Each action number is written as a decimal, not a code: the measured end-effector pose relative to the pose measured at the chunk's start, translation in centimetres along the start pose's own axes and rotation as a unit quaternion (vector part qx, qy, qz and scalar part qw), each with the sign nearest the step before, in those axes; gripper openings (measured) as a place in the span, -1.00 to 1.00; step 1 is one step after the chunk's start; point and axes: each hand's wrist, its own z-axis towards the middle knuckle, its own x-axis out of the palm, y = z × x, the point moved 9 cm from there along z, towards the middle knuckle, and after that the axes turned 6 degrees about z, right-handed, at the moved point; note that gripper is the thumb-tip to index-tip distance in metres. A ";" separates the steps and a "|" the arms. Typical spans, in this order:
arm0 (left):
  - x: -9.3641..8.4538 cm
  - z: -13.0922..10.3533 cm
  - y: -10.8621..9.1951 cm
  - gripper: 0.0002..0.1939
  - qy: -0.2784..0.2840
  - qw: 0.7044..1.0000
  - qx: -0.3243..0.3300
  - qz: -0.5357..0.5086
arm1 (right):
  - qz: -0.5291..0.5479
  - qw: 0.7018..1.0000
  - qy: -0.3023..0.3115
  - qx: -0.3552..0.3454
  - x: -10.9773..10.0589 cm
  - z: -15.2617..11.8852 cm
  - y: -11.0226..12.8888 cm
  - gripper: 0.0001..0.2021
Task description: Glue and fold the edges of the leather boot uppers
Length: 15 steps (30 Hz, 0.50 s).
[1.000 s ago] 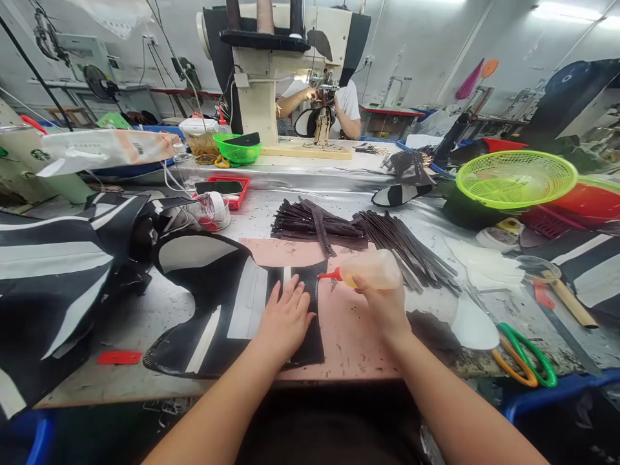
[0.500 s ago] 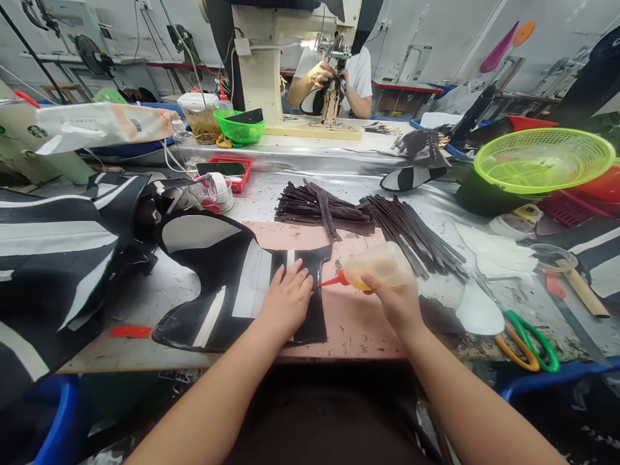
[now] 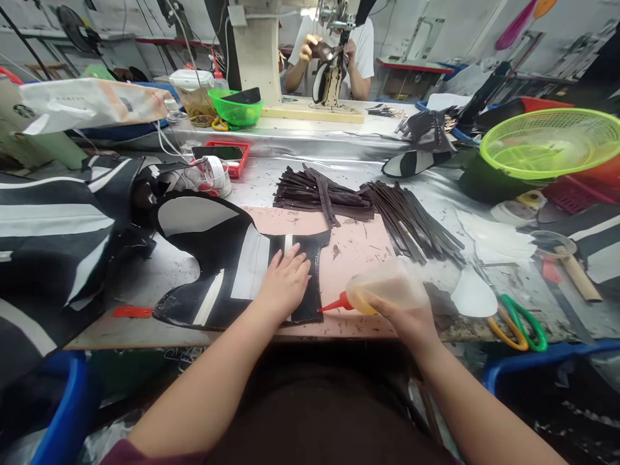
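Observation:
My left hand (image 3: 285,281) lies flat, fingers spread, on the right part of a black boot-shaped piece (image 3: 213,258) with white strips. In my right hand (image 3: 407,316) is a translucent squeeze bottle (image 3: 387,285) with yellowish liquid, held on its side. Its red nozzle (image 3: 336,302) points left, the tip at the lower right edge of the black piece. A pink board (image 3: 358,258) lies partly under the piece. Behind it are dark strips (image 3: 320,194) in a pile, and more strips (image 3: 411,219) fan out to the right.
Green-and-orange scissors (image 3: 520,323) lie at the right near a white oval piece (image 3: 475,294). More black pieces (image 3: 58,226) are heaped at the left. A green basket (image 3: 547,145) stands at the right back. Across the table, a person works at a sewing machine (image 3: 256,58).
The bottle's nozzle has moved down along the right edge of the black piece to its lower corner. My left hand stays on the piece. The camera view has shifted slightly.

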 end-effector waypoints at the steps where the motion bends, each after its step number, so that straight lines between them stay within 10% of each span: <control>1: 0.0 0.0 0.0 -0.70 0.002 1.000 -0.001 0.001 | -0.002 1.000 -0.007 -0.005 -0.2 -0.3 0.1 -0.59; 15: -0.1 0.0 0.0 -0.72 0.005 1.000 0.001 -0.007 | -0.007 0.998 -0.040 -0.051 -0.8 -0.5 -1.1 -0.34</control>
